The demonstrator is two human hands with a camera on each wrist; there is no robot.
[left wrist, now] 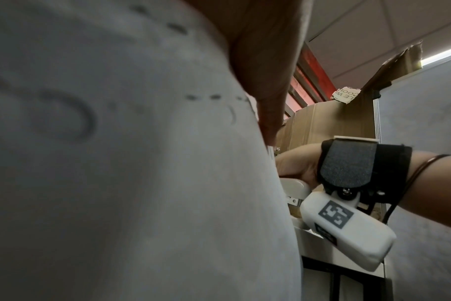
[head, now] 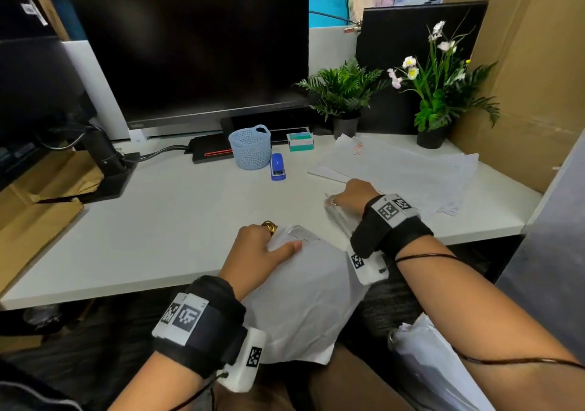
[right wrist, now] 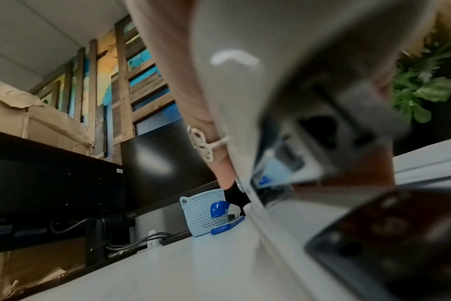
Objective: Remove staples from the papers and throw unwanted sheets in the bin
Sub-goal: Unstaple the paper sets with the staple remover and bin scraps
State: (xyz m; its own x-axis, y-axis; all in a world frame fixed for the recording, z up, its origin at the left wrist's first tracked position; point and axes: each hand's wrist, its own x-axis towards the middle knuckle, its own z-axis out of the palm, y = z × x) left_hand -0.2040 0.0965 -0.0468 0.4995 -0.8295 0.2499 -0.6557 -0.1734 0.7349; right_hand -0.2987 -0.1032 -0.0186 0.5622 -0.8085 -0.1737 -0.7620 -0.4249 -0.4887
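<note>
My left hand pinches the top corner of a white sheet at the desk's front edge, thumb on top; the sheet droops over my lap. It fills the left wrist view as the sheet beside my thumb. My right hand rests on the desk just right of it, fingers curled round a white staple tool. From the left wrist that white staple tool shows under the right hand. A spread pile of papers lies behind the right hand.
A blue stapler, a pale blue mesh basket and a small staple box stand mid-desk before the monitor. Two potted plants sit back right. A white bag holding papers hangs below my right arm.
</note>
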